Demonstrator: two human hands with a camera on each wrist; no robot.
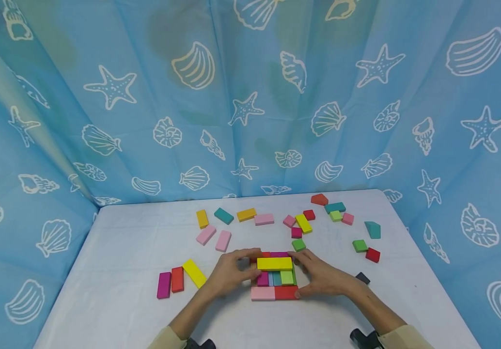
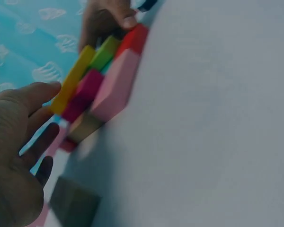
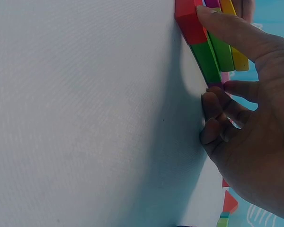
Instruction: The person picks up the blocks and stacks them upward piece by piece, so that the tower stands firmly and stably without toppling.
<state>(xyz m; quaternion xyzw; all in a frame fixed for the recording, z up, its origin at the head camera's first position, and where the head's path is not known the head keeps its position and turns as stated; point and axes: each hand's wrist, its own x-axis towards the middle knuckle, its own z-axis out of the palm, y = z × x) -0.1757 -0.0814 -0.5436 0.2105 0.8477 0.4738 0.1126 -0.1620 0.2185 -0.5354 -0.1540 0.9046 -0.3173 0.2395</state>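
Observation:
A rectangular arrangement of coloured wooden blocks lies between both hands. A pink block (image 1: 262, 293) and a red block (image 1: 286, 293) form its front edge. Across its rear part lies a long yellow block (image 1: 274, 263), with a magenta block (image 1: 262, 278) and a light green block (image 1: 287, 277) in front of it. My left hand (image 1: 228, 271) is at the yellow block's left end, fingers spread, thumb tip beside it; contact is unclear. On the opposite side, my right hand (image 1: 323, 275) touches the red block's end with its thumb (image 3: 227, 23), its index finger reaching the back corner.
Purple (image 1: 164, 285), red (image 1: 178, 279) and yellow (image 1: 194, 273) blocks lie left on the white table (image 1: 115, 271). Several loose blocks lie behind the arrangement, among them a teal piece (image 1: 372, 230) at the right. A shell-patterned blue curtain (image 1: 242, 140) hangs around the table's back and sides.

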